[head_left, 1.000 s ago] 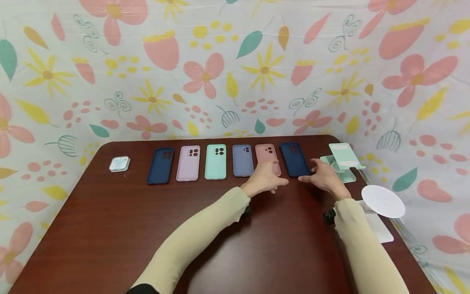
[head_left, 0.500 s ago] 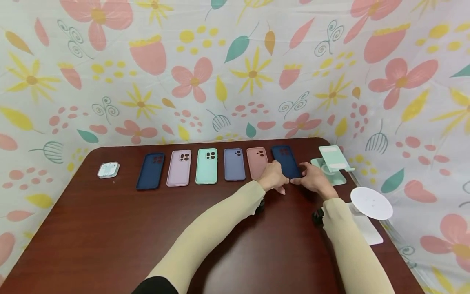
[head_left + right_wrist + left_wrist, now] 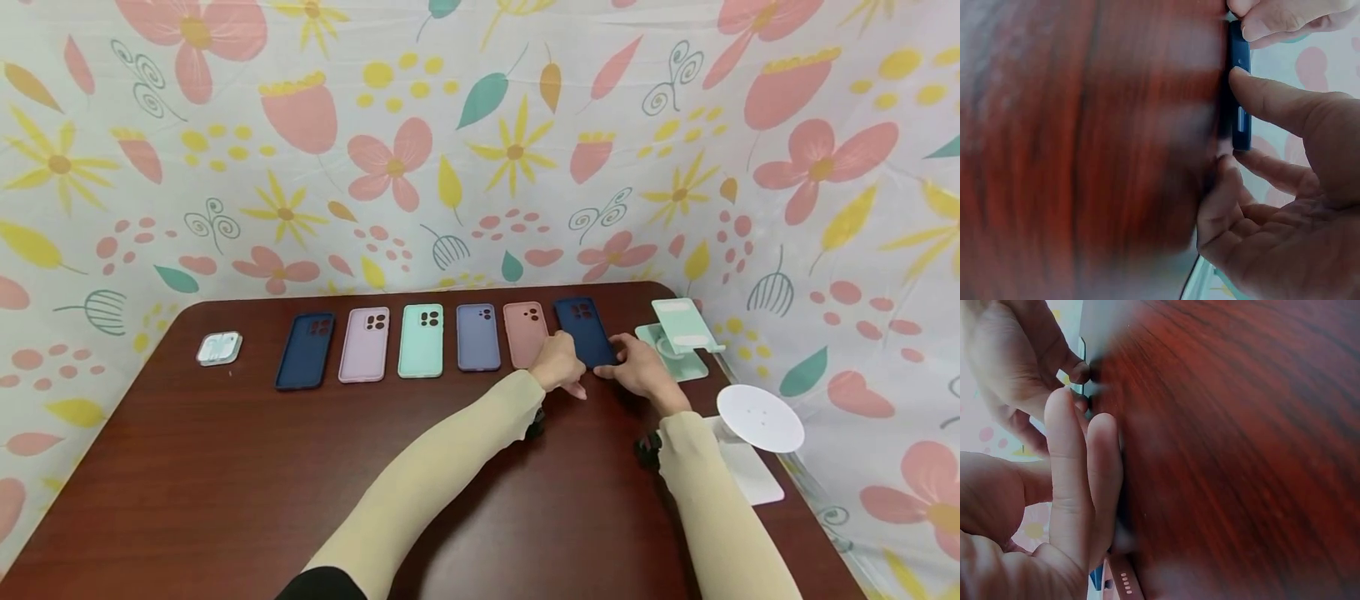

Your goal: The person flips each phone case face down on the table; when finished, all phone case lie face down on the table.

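Note:
A navy phone case (image 3: 587,331) lies at the right end of a row of cases on the dark table, camera cutouts toward the wall. My left hand (image 3: 557,362) grips its near left corner. From the other side my right hand (image 3: 637,367) pinches it, the thumb on the near edge and another finger at the side. The right wrist view shows the end edge of this navy case (image 3: 1245,139) between both hands, with a pale slot in it. A pink phone case (image 3: 525,329) is just left of my left hand, which partly hides it.
Leftward stand a periwinkle case (image 3: 477,337), a mint case (image 3: 421,342), a lilac case (image 3: 363,346) and another navy case (image 3: 303,352). Boxed earphones (image 3: 219,348) lie far left. A mint phone stand (image 3: 682,325) and a white round-topped stand (image 3: 761,418) line the right edge.
My left hand has moved right from over the pink case to the navy case's near left corner. Both hands have closed in on the navy case. The head view has shifted slightly.

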Demonstrator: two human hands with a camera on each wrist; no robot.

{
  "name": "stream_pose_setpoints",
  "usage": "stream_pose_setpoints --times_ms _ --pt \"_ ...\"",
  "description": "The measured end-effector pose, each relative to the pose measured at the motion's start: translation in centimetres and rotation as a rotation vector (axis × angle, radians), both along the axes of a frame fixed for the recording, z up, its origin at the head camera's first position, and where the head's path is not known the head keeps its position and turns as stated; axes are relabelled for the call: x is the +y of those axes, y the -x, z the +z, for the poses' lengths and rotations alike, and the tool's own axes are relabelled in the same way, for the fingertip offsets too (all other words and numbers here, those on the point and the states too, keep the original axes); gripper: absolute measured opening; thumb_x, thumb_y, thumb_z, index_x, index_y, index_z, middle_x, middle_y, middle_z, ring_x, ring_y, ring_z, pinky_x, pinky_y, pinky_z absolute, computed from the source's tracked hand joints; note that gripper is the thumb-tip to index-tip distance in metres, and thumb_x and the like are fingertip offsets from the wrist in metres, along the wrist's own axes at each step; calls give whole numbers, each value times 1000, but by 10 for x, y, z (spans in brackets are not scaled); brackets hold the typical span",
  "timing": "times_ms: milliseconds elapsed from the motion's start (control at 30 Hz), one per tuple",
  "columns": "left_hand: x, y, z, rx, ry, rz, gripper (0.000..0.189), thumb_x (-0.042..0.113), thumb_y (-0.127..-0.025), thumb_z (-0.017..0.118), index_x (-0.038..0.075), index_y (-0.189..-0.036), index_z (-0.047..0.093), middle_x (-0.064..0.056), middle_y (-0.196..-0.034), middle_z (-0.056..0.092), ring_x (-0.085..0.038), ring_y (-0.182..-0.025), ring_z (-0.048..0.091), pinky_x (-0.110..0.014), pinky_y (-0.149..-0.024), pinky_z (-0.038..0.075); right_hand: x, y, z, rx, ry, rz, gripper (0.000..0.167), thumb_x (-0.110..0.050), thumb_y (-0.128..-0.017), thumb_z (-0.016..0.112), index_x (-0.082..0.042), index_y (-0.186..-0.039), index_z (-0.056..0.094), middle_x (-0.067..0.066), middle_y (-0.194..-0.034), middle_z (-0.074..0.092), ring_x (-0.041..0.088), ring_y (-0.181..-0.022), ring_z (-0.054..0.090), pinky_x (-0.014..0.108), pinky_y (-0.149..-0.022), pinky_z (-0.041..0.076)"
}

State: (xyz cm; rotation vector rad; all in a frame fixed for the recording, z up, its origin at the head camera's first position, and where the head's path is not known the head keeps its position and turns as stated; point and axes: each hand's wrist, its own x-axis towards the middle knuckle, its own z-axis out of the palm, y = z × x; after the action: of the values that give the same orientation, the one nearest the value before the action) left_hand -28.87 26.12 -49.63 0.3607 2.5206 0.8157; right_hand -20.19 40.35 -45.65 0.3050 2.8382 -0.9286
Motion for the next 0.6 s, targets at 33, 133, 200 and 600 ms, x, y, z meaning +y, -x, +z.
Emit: stream_pose_setpoints --times_ms 33,133,200,600 --pt "-2 -2 3 -22 -40 9 81 23 -101 78 4 -168 38 -17 -147 67 -13 -72 78 -20 -70 62 1 -1 0 6 6 1 73 -23 -101 77 8 -157 43 35 -130 60 45 -115 60 61 -104 54" --pt "-10 -14 15 -108 -191 47 49 23 -103 76 -3 -142 62 -20 -115 77 -18 -60 77 -23 -64 65 3 -5 1 35 29 0 71 -21 -102 76 7 -158 42 32 -125 62 42 -111 61 56 -98 55" --pt "-18 -24 25 -163 -309 72 30 25 -104 75 -3 -112 69 -19 -88 74 -21 -55 76 -27 -60 66 3 -8 1 72 35 4 70 -19 -102 76 6 -158 42 28 -119 63 38 -105 61 50 -93 55" --pt "-33 -49 53 -303 -576 112 84 65 -103 66 -5 -149 57 -26 -98 69 -27 -62 72 -50 -78 71 -8 -21 14 261 58 82 68 -1 -99 73 -4 -160 41 14 -87 65 20 -70 57 31 -67 49"
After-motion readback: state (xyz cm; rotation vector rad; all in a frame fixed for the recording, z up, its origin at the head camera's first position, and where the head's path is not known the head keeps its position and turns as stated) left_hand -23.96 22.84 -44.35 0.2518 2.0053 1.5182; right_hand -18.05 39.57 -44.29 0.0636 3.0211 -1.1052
